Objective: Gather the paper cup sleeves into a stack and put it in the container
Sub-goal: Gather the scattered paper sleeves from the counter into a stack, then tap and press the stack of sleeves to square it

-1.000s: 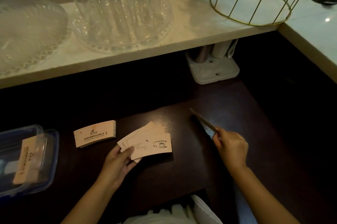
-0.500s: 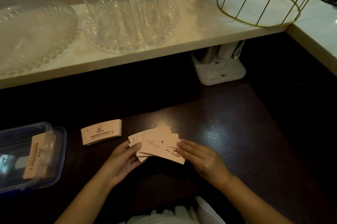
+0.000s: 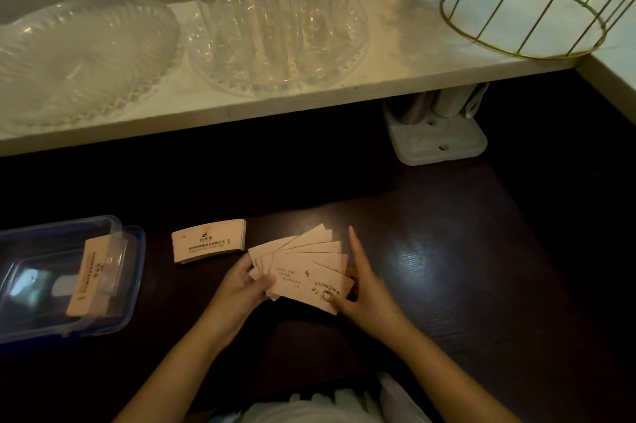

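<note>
Near the worktop's [image 3: 447,267] front edge, the left hand [image 3: 237,295] pinches a fanned bunch of sleeves [image 3: 303,267] while the right hand [image 3: 364,291] cups its other end, fingers spread. Squeezed unevenly, the fan may buckle or shed sleeves. Beyond lies a squared stack [image 3: 210,245]; the container [image 3: 69,281] sits at the left edge, risking a snag on its rim.

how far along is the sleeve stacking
About midway, I'd judge. Done: one bundle already sits in the container, and a squared stack lies on the table. In hand: the left hand and right hand hold a fan of sleeves, not yet squared. Left: square the fan, join it with the stack, put both in the container.
</note>
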The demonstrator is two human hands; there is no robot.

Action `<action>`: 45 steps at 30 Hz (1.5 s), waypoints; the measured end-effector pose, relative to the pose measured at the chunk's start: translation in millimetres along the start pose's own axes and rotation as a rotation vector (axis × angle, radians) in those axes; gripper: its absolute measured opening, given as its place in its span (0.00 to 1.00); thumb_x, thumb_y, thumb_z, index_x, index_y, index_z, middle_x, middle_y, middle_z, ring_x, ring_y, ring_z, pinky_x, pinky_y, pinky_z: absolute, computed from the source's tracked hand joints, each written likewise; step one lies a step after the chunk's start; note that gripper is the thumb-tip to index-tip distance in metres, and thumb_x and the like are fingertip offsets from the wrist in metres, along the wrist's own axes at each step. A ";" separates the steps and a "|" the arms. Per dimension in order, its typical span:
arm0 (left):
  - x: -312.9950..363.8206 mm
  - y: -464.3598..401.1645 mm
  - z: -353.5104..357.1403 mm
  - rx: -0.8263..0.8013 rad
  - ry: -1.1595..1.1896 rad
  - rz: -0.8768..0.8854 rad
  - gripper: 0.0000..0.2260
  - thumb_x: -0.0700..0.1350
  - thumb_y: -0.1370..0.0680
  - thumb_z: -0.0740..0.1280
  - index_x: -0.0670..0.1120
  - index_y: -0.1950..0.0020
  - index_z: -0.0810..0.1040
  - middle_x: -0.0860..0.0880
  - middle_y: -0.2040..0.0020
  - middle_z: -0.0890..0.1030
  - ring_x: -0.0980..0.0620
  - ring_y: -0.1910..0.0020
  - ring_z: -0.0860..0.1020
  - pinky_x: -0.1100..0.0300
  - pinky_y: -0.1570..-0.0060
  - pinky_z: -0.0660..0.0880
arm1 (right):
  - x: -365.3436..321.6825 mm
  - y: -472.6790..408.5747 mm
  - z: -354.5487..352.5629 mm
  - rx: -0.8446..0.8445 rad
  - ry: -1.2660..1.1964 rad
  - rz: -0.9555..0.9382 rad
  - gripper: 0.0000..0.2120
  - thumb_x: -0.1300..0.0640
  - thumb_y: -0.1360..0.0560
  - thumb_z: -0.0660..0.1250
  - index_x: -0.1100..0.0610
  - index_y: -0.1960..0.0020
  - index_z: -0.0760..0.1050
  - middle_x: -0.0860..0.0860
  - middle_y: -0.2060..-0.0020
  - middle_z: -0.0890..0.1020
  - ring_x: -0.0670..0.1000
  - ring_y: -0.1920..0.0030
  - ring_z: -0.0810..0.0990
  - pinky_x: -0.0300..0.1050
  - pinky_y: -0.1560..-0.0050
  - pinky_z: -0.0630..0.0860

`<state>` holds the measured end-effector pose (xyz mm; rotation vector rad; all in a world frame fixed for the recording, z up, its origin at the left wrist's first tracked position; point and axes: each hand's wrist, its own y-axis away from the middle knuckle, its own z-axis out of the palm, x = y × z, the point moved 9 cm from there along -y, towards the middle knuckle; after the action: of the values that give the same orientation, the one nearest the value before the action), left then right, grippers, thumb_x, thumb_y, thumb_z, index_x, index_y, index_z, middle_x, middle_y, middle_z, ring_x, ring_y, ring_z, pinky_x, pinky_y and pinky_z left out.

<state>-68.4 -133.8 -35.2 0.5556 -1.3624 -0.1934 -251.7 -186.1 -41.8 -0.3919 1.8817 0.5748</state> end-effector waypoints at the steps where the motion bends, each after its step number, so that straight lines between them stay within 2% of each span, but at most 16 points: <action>1: -2.4 -0.3 2.8 0.007 -0.022 0.005 0.15 0.35 0.24 0.60 0.52 0.44 0.75 0.49 0.50 0.84 0.52 0.50 0.81 0.61 0.58 0.79 | -4.0 -2.5 1.2 0.033 0.090 -0.030 0.52 0.64 0.30 0.70 0.29 0.33 0.35 0.47 0.44 0.78 0.41 0.49 0.79 0.31 0.49 0.74; 4: -12.4 -1.5 8.9 0.071 -0.013 -0.001 0.11 0.43 0.21 0.56 0.55 0.47 0.75 0.51 0.48 0.81 0.53 0.48 0.78 0.59 0.54 0.74 | -16.6 -8.1 9.1 0.067 0.346 -0.154 0.48 0.64 0.28 0.66 0.32 0.31 0.35 0.52 0.44 0.74 0.49 0.47 0.76 0.40 0.46 0.73; 6: -16.0 -1.5 11.2 0.112 0.032 -0.003 0.10 0.53 0.24 0.57 0.55 0.48 0.75 0.50 0.47 0.80 0.53 0.47 0.77 0.58 0.53 0.73 | -18.7 -10.5 12.9 0.092 0.498 -0.188 0.45 0.62 0.27 0.64 0.33 0.31 0.35 0.54 0.50 0.74 0.52 0.52 0.75 0.46 0.51 0.75; 9: -21.5 -3.4 13.4 0.157 0.044 0.036 0.15 0.59 0.29 0.59 0.54 0.50 0.76 0.49 0.49 0.81 0.54 0.51 0.80 0.57 0.52 0.74 | -15.4 -13.1 10.9 0.163 0.611 -0.158 0.37 0.59 0.27 0.65 0.40 0.29 0.49 0.55 0.46 0.70 0.53 0.50 0.74 0.48 0.55 0.77; 12: -32.8 -3.5 18.4 0.210 -0.022 0.056 0.11 0.55 0.24 0.57 0.52 0.47 0.74 0.47 0.48 0.81 0.56 0.53 0.80 0.63 0.58 0.76 | -2.9 -12.9 13.3 0.181 0.476 -0.096 0.24 0.61 0.27 0.65 0.50 0.34 0.62 0.56 0.33 0.61 0.53 0.40 0.70 0.44 0.46 0.75; 14: -32.7 -1.2 17.5 0.254 -0.025 0.076 0.10 0.54 0.23 0.55 0.54 0.51 0.74 0.49 0.51 0.80 0.61 0.56 0.80 0.69 0.62 0.74 | 1.8 -11.3 17.0 0.164 0.353 -0.090 0.22 0.61 0.27 0.66 0.52 0.36 0.65 0.54 0.35 0.65 0.50 0.46 0.75 0.40 0.47 0.75; 16: -31.4 0.7 15.1 0.283 -0.009 0.092 0.14 0.57 0.24 0.55 0.52 0.46 0.74 0.49 0.47 0.79 0.57 0.48 0.79 0.65 0.51 0.75 | -0.8 -8.4 17.9 0.169 0.310 -0.135 0.22 0.61 0.27 0.67 0.52 0.36 0.65 0.53 0.41 0.69 0.48 0.51 0.76 0.39 0.49 0.76; 18: -31.5 1.2 10.5 0.330 -0.011 0.076 0.22 0.57 0.24 0.55 0.46 0.36 0.71 0.45 0.40 0.76 0.48 0.39 0.74 0.52 0.38 0.70 | -7.1 -4.6 19.6 0.185 0.353 -0.208 0.24 0.62 0.27 0.67 0.52 0.33 0.65 0.52 0.45 0.69 0.46 0.52 0.74 0.36 0.48 0.74; 23: -19.7 5.1 4.4 0.398 -0.087 0.204 0.09 0.45 0.22 0.57 0.49 0.52 0.78 0.54 0.53 0.79 0.55 0.48 0.77 0.73 0.58 0.71 | -6.7 1.4 22.4 0.246 0.449 -0.238 0.24 0.67 0.27 0.65 0.53 0.34 0.67 0.55 0.44 0.69 0.49 0.49 0.74 0.35 0.47 0.70; 28: -36.1 0.8 9.6 0.387 -0.037 0.139 0.10 0.44 0.21 0.56 0.51 0.48 0.76 0.53 0.50 0.78 0.61 0.52 0.75 0.75 0.60 0.71 | 4.9 2.9 25.8 0.336 0.262 -0.109 0.34 0.74 0.27 0.59 0.46 0.29 0.59 0.56 0.28 0.52 0.53 0.29 0.57 0.45 0.31 0.59; 32: -34.8 -5.7 31.7 0.254 -0.032 0.130 0.09 0.45 0.21 0.56 0.52 0.47 0.75 0.58 0.48 0.74 0.69 0.52 0.74 0.79 0.59 0.69 | 7.7 1.2 18.9 0.373 0.090 -0.030 0.31 0.74 0.27 0.59 0.43 0.34 0.64 0.57 0.30 0.59 0.53 0.32 0.63 0.46 0.32 0.63; 34: -35.1 -8.1 34.4 0.199 -0.148 0.098 0.11 0.43 0.23 0.61 0.52 0.41 0.71 0.55 0.43 0.69 0.63 0.48 0.71 0.76 0.58 0.68 | 8.0 -4.3 16.3 0.320 0.169 -0.038 0.26 0.73 0.27 0.59 0.49 0.36 0.70 0.59 0.36 0.65 0.55 0.37 0.68 0.48 0.35 0.68; 37: -29.7 -14.2 32.6 0.094 -0.383 0.143 0.24 0.33 0.29 0.65 0.51 0.36 0.66 0.52 0.39 0.64 0.60 0.48 0.70 0.79 0.57 0.69 | 8.1 -18.2 10.4 0.245 0.422 -0.033 0.18 0.66 0.25 0.62 0.53 0.38 0.70 0.58 0.43 0.70 0.57 0.42 0.68 0.48 0.42 0.69; 40: -18.1 -19.7 25.3 0.113 -0.602 0.251 0.18 0.33 0.27 0.63 0.47 0.40 0.69 0.50 0.41 0.68 0.54 0.41 0.70 0.69 0.44 0.65 | 7.8 -25.7 10.9 0.192 0.603 -0.045 0.15 0.61 0.25 0.62 0.53 0.39 0.68 0.57 0.46 0.71 0.57 0.46 0.70 0.50 0.46 0.69; 43: -13.1 -28.8 21.0 0.109 -0.642 0.251 0.14 0.36 0.26 0.62 0.48 0.43 0.70 0.47 0.44 0.72 0.49 0.42 0.72 0.66 0.49 0.66 | 8.5 -29.4 12.1 0.137 0.634 -0.054 0.15 0.59 0.24 0.61 0.52 0.39 0.66 0.57 0.46 0.72 0.58 0.47 0.71 0.49 0.47 0.69; 45: -13.3 -32.2 8.4 0.179 -0.520 0.168 0.17 0.38 0.26 0.64 0.51 0.39 0.67 0.45 0.42 0.74 0.50 0.41 0.72 0.70 0.55 0.67 | 8.2 -31.0 12.6 0.104 0.637 -0.071 0.13 0.57 0.24 0.61 0.53 0.40 0.66 0.55 0.47 0.73 0.57 0.48 0.73 0.50 0.47 0.67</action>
<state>-73.4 -157.7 -61.4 0.5571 -1.9384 -0.0795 -228.9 -204.7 -59.5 -0.6214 2.4801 0.3169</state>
